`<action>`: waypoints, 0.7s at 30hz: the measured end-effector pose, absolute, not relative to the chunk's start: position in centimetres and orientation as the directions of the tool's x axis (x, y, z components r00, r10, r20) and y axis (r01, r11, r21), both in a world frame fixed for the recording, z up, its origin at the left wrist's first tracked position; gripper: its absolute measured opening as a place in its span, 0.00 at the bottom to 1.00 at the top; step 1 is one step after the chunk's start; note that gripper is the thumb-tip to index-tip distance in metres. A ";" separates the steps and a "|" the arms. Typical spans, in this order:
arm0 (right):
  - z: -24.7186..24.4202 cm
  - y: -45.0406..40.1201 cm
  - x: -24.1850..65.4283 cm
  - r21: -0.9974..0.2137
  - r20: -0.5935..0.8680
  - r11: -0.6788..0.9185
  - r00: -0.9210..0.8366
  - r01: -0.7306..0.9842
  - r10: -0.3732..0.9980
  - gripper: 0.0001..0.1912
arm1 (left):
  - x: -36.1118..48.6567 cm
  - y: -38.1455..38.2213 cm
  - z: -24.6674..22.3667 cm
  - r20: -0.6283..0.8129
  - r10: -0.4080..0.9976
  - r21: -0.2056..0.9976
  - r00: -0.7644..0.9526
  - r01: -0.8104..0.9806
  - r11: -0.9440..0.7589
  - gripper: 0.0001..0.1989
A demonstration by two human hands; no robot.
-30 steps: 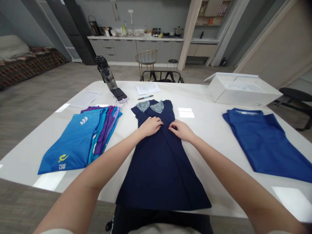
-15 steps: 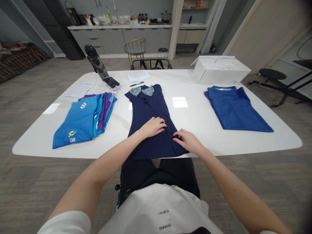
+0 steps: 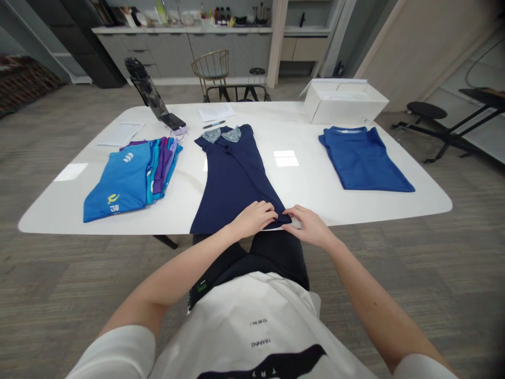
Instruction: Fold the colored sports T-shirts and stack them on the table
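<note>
A navy dress [image 3: 232, 179] with a patterned grey-blue collar lies lengthwise on the white table [image 3: 303, 195]. Its collar points away from me and its hem lies along the near table edge. One long side of it is folded over toward the middle. My left hand [image 3: 256, 218] rests on the lower right part, its fingers curled together on the cloth near the hem. At the lower right corner, my right hand [image 3: 305, 226] pinches the dress's edge between thumb and fingers. The two hands are close together, with only a little cloth between them.
To the left lies a stack of folded blue and purple garments [image 3: 130, 179]. A folded blue garment [image 3: 363, 160] lies on the right. Farther back are a white box [image 3: 343, 102], a phone stand [image 3: 152, 95], a pen [image 3: 213, 125] and papers [image 3: 216, 111]. Chairs stand behind the table.
Both hands have slid down the dress toward its hem, and the right hand has closed on the corner. The view has shifted, so the table appears higher.
</note>
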State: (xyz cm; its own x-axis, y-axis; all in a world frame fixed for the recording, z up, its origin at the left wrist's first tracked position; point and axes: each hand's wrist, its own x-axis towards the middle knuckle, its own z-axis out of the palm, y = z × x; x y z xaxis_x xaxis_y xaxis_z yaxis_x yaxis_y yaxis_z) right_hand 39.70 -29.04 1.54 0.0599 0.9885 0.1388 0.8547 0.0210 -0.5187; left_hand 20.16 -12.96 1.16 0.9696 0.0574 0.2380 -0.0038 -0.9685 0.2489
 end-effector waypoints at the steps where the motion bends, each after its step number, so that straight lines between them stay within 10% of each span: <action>1: 1.5 -28.9 39.1 -0.509 0.152 -0.002 0.092 0.861 0.984 0.17 | 20.0 -13.0 1.2 0.261 0.099 0.293 0.960 0.019 -0.956 0.14; 12: 0.8 -27.2 34.2 -0.445 0.226 -0.233 0.360 0.865 0.905 0.24 | 17.8 -13.5 4.0 0.406 0.396 0.704 0.823 -0.006 -0.710 0.12; 21: -0.5 -28.0 34.3 -0.367 0.313 -0.173 0.296 0.914 0.902 0.17 | 14.1 -11.0 5.2 0.440 0.289 0.542 0.850 0.005 -0.840 0.14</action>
